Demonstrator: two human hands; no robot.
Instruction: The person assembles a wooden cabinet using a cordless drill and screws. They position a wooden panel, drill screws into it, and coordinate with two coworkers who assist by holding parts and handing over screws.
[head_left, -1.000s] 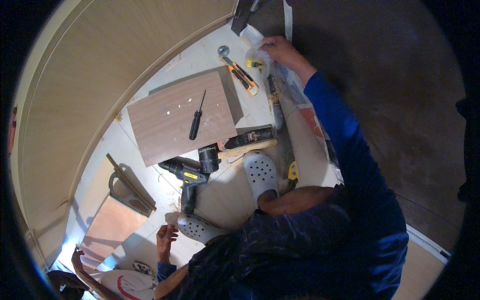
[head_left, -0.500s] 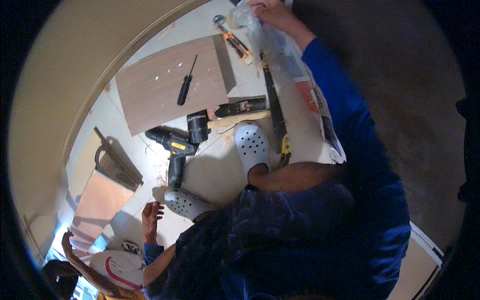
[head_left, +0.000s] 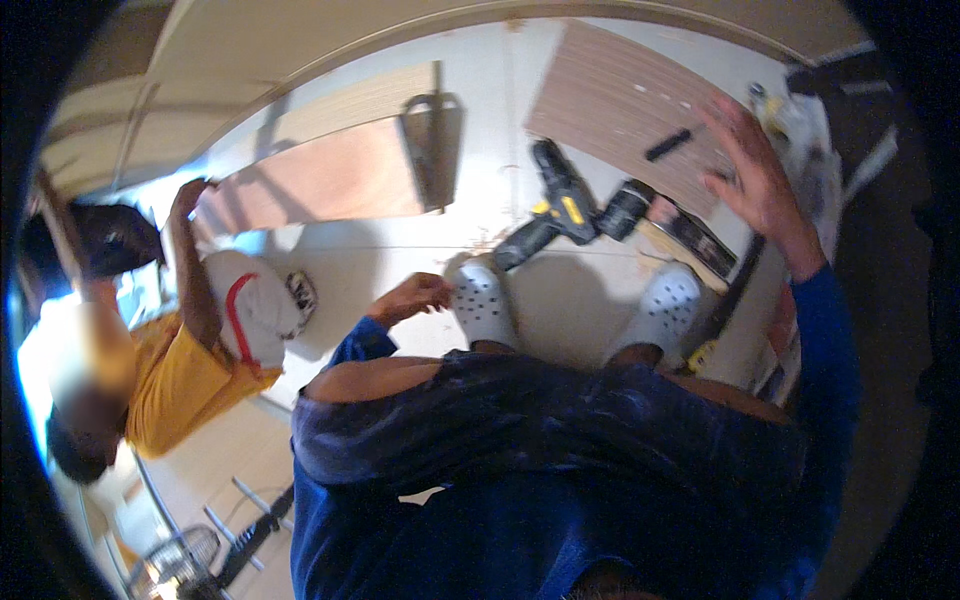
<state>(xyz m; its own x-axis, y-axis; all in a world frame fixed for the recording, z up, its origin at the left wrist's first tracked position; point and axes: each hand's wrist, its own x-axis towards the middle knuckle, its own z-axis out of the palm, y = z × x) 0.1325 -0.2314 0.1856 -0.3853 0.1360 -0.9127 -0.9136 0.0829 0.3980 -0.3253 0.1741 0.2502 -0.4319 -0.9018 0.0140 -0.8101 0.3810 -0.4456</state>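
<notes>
Since half a second ago our view has swung left, bringing in a co-worker in a yellow shirt (head_left: 175, 385). Our right hand (head_left: 755, 180) now hovers spread open and empty over the near edge of the flat, grained wooden panel (head_left: 625, 105), beside the slim black screwdriver (head_left: 668, 144). Our left hand (head_left: 412, 297) curls loosely, holding nothing, by the white perforated clog (head_left: 482, 300). The black-and-yellow drill (head_left: 555, 205) lies on the floor.

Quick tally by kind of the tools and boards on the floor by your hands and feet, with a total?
Cordless drills: 1, black and yellow
Screwdrivers: 1, black, lying on the brown panel
Wood panels: 2, a brown drilled one by the right hand and a reddish one
White clogs: 2
Total: 6
</notes>
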